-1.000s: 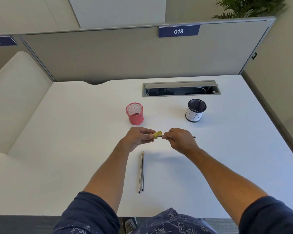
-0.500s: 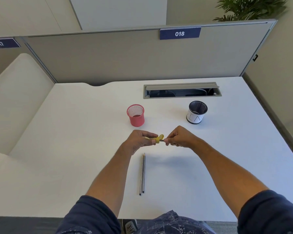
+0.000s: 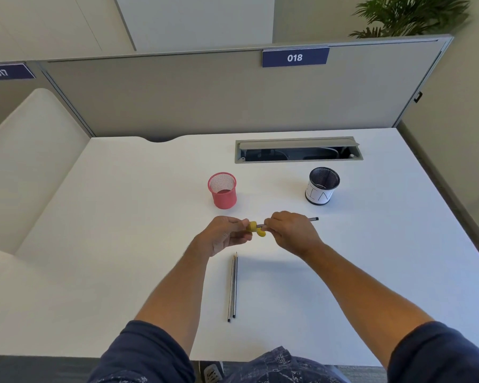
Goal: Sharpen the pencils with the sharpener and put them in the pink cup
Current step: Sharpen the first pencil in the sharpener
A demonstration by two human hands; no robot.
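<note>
left hand [image 3: 224, 236]: your fingers pinched the yellow sharpener [image 3: 252, 226], steadying it just before the pink cup [image 3: 223, 190].
right hand [image 3: 289, 230]: your fingers gripped the pencil [image 3: 311, 219] to twist it.

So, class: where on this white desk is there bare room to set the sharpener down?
Bare desk lies left of the pink mesh cup and between it and the black mesh cup. The middle is crowded: both hands above two grey pencils.

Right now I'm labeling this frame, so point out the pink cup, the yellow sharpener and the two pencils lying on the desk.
pink cup [image 3: 224, 195], head view, on its front wall.
yellow sharpener [image 3: 252, 226], head view, on its body.
two pencils [image 3: 232, 288], head view, mid-shaft.
</note>
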